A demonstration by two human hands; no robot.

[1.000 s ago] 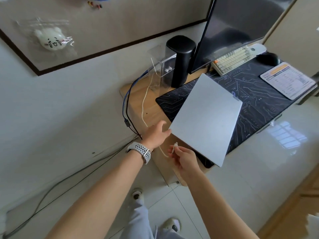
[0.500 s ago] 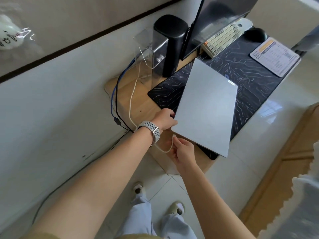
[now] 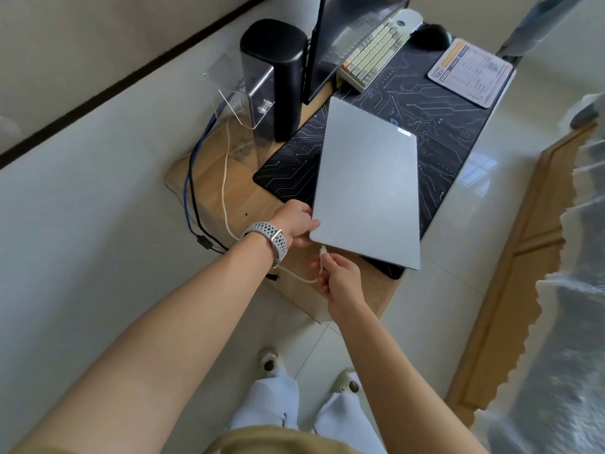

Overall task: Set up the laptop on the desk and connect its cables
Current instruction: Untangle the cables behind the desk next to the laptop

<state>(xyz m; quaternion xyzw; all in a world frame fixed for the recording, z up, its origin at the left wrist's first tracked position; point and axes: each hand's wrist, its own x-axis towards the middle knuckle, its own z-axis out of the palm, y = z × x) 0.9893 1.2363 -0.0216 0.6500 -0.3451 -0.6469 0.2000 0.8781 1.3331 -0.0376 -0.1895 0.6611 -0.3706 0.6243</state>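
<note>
A closed silver laptop (image 3: 368, 181) lies on the dark desk mat (image 3: 438, 126) on the wooden desk (image 3: 229, 191). My left hand (image 3: 296, 222), with a white watch on the wrist, grips the laptop's near left corner. My right hand (image 3: 339, 278) pinches the plug of a white cable (image 3: 225, 178), with the plug tip right at the laptop's near edge. The cable loops under my left wrist and runs up over the desk toward the wall. Whether the plug is seated in a port I cannot tell.
A black cylinder speaker (image 3: 281, 77), a clear acrylic stand (image 3: 239, 96), a monitor (image 3: 347, 31), a keyboard (image 3: 373, 57), a black mouse (image 3: 430, 36) and a printed card (image 3: 471, 72) stand at the desk's far end. Blue and black cables (image 3: 191, 198) hang off the desk's left edge.
My head has moved closer over the desk. My right hand has brought the white plug up to the laptop's near edge. My left hand has closed on the laptop's corner.
</note>
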